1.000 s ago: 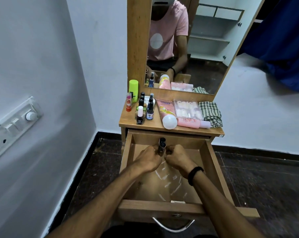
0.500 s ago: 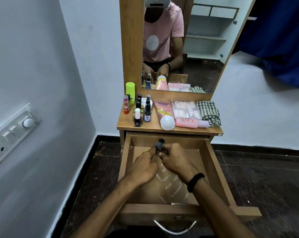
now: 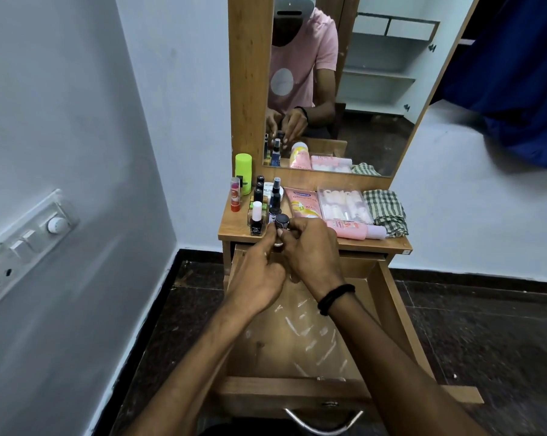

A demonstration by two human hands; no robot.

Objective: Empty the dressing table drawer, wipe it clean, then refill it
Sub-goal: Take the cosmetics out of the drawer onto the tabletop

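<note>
The wooden drawer (image 3: 398,313) is pulled out below me, lined with clear plastic and holding nothing else that I can see. My left hand (image 3: 259,275) and my right hand (image 3: 313,253) are together above the drawer's back edge, both pinching a small dark-capped bottle (image 3: 281,222) at the front lip of the dressing table top (image 3: 234,228). On that top stand several small bottles, among them a nail polish with a white cap (image 3: 256,220), a red lip balm (image 3: 235,195) and a green roll-on (image 3: 243,171).
A pink tube (image 3: 302,202), a clear box of false nails (image 3: 344,204), a pink bottle lying down (image 3: 357,229) and a folded checked cloth (image 3: 387,210) fill the right of the top. A mirror (image 3: 344,89) rises behind. A switch panel (image 3: 23,243) sits on the left wall.
Both hands have lifted the small dark bottle from inside the drawer up to the table top's front edge. The camera has tilted with the movement.
</note>
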